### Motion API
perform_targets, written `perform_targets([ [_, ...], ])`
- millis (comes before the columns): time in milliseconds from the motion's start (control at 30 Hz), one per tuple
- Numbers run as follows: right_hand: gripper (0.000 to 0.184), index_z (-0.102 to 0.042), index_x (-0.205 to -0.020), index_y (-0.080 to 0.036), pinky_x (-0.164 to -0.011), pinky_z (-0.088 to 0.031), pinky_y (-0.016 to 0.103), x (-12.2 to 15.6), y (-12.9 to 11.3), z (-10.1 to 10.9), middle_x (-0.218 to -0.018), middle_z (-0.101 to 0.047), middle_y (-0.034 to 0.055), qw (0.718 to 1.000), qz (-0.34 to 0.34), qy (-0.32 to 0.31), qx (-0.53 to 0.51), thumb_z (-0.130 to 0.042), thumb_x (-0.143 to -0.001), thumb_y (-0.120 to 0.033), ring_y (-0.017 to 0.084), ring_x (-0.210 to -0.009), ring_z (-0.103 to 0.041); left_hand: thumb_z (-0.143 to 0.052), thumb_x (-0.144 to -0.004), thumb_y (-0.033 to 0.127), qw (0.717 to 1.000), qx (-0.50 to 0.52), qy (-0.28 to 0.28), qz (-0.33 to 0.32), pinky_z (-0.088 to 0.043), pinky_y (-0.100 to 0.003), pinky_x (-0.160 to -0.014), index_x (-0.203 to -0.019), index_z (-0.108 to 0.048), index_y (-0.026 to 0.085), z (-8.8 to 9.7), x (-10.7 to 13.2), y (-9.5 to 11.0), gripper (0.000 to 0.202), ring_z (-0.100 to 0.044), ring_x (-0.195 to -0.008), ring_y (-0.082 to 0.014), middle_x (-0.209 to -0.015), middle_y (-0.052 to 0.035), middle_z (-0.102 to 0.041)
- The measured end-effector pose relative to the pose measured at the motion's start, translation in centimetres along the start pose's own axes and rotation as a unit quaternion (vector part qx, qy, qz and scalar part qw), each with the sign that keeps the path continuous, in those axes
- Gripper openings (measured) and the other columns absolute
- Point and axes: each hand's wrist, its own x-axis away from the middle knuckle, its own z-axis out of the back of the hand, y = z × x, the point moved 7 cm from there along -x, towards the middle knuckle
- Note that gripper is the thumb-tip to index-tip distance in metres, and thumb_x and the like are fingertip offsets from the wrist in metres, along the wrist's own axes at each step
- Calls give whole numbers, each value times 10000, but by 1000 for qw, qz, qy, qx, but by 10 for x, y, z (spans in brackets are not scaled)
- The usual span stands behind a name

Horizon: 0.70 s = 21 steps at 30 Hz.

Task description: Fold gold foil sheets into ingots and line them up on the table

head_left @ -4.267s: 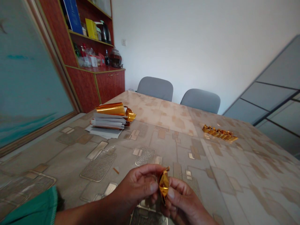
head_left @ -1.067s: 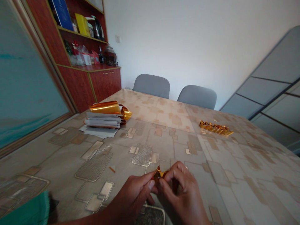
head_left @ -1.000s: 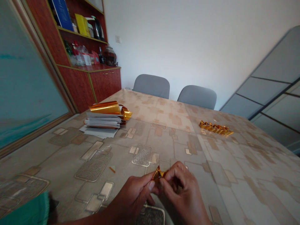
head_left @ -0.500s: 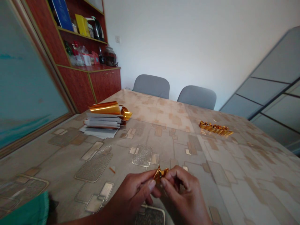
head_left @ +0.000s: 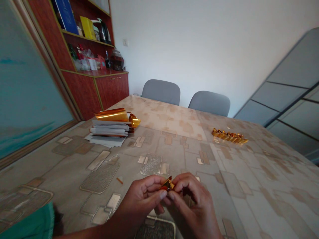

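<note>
Both my hands meet at the near edge of the patterned table (head_left: 174,156). My left hand (head_left: 141,202) and my right hand (head_left: 191,205) pinch a small folded piece of gold foil (head_left: 167,184) between their fingertips, and the fingers hide part of it. Farther right on the table lies a row of small folded gold foil pieces (head_left: 229,136), well away from both hands. A curled gold foil sheet (head_left: 111,115) rests on a stack of papers (head_left: 109,131) at the far left. A tiny orange scrap (head_left: 120,180) lies left of my hands.
Two grey chairs (head_left: 160,92) stand beyond the far table edge. A red wooden cabinet (head_left: 99,89) with bottles and a kettle stands at back left, beside a teal panel (head_left: 30,83). A green sleeve (head_left: 30,222) shows at bottom left.
The gold foil piece is folded smaller than in the earliest frame, and it now lies flatter between my fingertips. My hands have drawn closer together, and the view has shifted slightly.
</note>
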Motion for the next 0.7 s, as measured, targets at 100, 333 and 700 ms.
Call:
perform_targets([
  [100, 198, -533, -710, -219, -538, -422, 222, -1, 0, 1, -705, -581, -14, 999, 6, 10, 41, -626, -876, -164, 133, -614, -554, -709, -864, 403, 1000, -6, 1, 3, -523, -218, -570, -953, -752, 139, -1, 1, 1, 282, -685, -717, -181, -773, -60, -726],
  [333, 129, -511, -768, -232, -511, -407, 221, 2, 11, -3, -694, -547, -27, 998, -61, -4, 32, -587, -854, -174, 136, -593, -518, -630, -920, 411, 999, -22, -26, 14, -555, -249, -625, -1048, -754, 156, -9, 4, 3, 312, -716, -786, -203, -914, -90, -757],
  [700, 148, -622, -1039, -236, -707, -502, 305, 0, 6, -4, -904, -642, 31, 989, -78, -93, -84, -590, -924, -323, 189, -813, -623, -733, -830, 463, 1000, -5, 22, 21, -503, -210, -545, -991, -721, 143, 4, 0, 5, 359, -679, -702, -170, -869, -72, -744],
])
